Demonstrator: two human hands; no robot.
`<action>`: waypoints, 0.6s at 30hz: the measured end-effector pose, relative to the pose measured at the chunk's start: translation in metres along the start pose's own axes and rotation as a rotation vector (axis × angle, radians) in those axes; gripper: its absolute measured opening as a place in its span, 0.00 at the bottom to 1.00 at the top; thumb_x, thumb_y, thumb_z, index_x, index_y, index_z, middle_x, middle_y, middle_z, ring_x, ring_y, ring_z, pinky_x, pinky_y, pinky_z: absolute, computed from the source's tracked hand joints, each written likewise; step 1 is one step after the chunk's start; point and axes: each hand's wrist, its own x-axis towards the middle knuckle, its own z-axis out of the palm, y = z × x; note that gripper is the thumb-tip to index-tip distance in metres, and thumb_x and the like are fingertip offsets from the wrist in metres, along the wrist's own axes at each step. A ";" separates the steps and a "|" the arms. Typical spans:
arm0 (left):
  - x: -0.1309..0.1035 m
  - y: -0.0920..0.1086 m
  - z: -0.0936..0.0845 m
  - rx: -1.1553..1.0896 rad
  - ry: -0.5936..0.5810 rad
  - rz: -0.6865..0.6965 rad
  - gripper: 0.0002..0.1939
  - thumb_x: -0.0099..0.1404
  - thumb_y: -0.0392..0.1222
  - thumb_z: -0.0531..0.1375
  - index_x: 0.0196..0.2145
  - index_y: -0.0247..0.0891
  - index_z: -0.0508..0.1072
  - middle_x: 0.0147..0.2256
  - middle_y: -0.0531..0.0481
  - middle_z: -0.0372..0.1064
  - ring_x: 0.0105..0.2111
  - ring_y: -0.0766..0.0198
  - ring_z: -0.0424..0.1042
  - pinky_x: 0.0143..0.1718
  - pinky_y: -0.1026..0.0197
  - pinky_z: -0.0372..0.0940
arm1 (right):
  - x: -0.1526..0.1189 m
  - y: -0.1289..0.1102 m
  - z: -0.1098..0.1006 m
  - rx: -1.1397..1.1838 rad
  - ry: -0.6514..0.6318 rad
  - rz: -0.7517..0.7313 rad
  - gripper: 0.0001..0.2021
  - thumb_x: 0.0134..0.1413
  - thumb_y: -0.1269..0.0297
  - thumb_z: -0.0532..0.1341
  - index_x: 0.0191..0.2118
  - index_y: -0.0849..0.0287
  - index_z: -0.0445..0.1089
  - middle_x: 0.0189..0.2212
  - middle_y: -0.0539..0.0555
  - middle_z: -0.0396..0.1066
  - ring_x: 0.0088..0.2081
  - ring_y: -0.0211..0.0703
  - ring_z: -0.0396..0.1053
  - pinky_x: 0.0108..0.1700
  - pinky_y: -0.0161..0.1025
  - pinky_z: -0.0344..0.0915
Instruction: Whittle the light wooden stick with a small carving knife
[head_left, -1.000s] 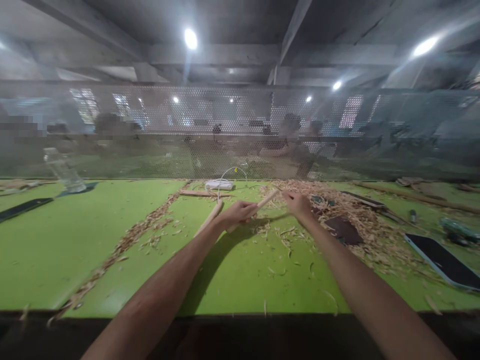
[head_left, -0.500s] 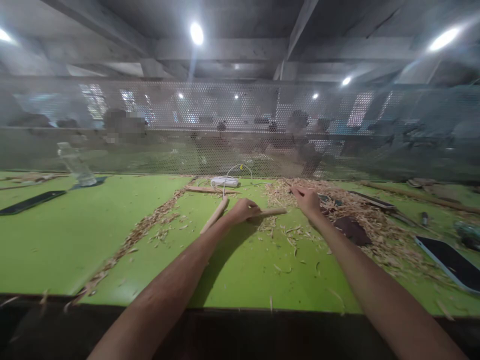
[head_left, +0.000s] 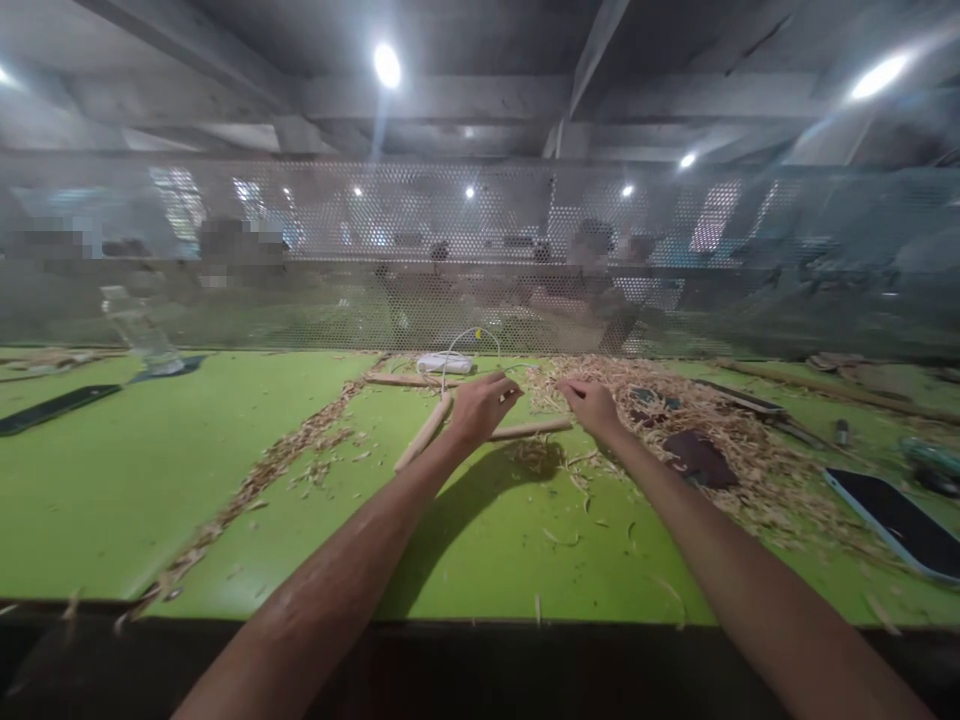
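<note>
Wooden stick (head_left: pixel 532 429): lying on the green tabletop (head_left: pixel 495 560), near both hands.
Left hand (head_left: pixel 480 408): fingers loosely curled; cannot tell whether they hold anything.
Right hand (head_left: pixel 594 405): fingers pinched narrow near wood shavings (head_left: pixel 697 405); contents unclear.

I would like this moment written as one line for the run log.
Left hand: by wooden stick, not gripping it | right hand: beside wood shavings, grip unclear | wooden stick: lying on green table
</note>
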 end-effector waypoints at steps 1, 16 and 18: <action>0.001 0.002 -0.001 0.018 0.019 -0.004 0.10 0.67 0.41 0.60 0.33 0.34 0.78 0.32 0.47 0.75 0.27 0.67 0.68 0.27 0.65 0.56 | 0.000 -0.001 0.000 0.003 -0.002 0.006 0.17 0.60 0.56 0.57 0.43 0.58 0.80 0.42 0.58 0.78 0.42 0.49 0.75 0.44 0.40 0.68; 0.011 0.025 0.010 -0.292 -0.016 -0.012 0.08 0.59 0.37 0.66 0.25 0.36 0.71 0.22 0.55 0.59 0.23 0.69 0.59 0.25 0.65 0.55 | 0.017 -0.036 -0.011 0.762 0.014 0.285 0.18 0.55 0.47 0.62 0.32 0.59 0.71 0.20 0.49 0.66 0.16 0.31 0.58 0.16 0.30 0.52; 0.009 0.027 0.012 -0.347 -0.067 0.002 0.08 0.58 0.34 0.66 0.25 0.37 0.71 0.21 0.55 0.59 0.22 0.69 0.59 0.24 0.64 0.55 | 0.020 -0.037 -0.015 0.743 -0.020 0.281 0.16 0.56 0.49 0.62 0.32 0.59 0.71 0.20 0.50 0.66 0.16 0.31 0.57 0.16 0.31 0.51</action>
